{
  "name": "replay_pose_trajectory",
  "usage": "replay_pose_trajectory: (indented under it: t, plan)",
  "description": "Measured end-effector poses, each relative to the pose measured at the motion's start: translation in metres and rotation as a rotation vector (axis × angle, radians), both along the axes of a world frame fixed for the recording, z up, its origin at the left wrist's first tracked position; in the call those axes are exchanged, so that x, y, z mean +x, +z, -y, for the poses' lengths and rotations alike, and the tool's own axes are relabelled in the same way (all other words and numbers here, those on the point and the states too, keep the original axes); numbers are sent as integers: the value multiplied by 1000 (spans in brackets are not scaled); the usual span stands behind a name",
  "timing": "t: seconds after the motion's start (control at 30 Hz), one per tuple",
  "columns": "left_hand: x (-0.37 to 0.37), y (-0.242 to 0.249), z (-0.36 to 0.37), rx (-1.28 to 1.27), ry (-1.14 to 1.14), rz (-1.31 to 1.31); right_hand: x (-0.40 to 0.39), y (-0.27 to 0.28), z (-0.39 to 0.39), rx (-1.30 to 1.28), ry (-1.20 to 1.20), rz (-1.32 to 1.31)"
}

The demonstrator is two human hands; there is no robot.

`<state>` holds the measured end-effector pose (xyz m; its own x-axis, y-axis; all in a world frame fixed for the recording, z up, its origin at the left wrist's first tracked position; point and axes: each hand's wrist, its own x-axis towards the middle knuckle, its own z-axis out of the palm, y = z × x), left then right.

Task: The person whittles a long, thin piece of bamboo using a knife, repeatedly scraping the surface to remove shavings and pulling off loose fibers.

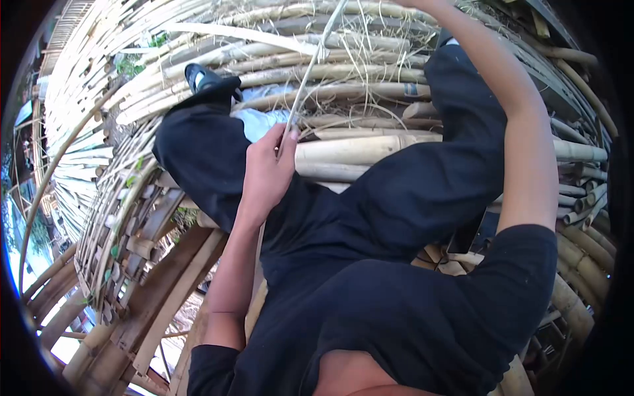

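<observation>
My left hand (272, 158) is closed round a thin, pale bamboo strip (308, 78) above my lap. From my fist the strip slants up and right until it leaves the top edge of the view. Only a small part of my right hand (422, 2) shows at the top edge, with its fingers out of view. My right arm is stretched forward above my right leg. Whether that hand touches anything cannot be seen. Curly, thin shavings (363, 72) lie over the bamboo poles in front of me.
I sit with legs apart on stacked bamboo poles (350, 150). A wide split bamboo piece (244, 34) lies across them ahead. A pale cloth or plastic sheet (263, 121) lies between my legs. Cut pole ends (588, 198) are stacked at right; brown boards (165, 284) stand lower left.
</observation>
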<state>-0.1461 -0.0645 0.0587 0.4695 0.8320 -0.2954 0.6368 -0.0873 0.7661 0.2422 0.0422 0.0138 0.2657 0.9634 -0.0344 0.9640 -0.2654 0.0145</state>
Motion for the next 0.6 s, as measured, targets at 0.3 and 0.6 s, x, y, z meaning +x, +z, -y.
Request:
replay_pose_trajectory:
  t: [0.3, 0.6]
  plan:
    - [56, -15, -53, -430, -143, 305, 18, -1, 33, 175, 55, -237]
    - [80, -9, -64, -1092, -2, 915, -15, -6, 24, 168, 160, -458]
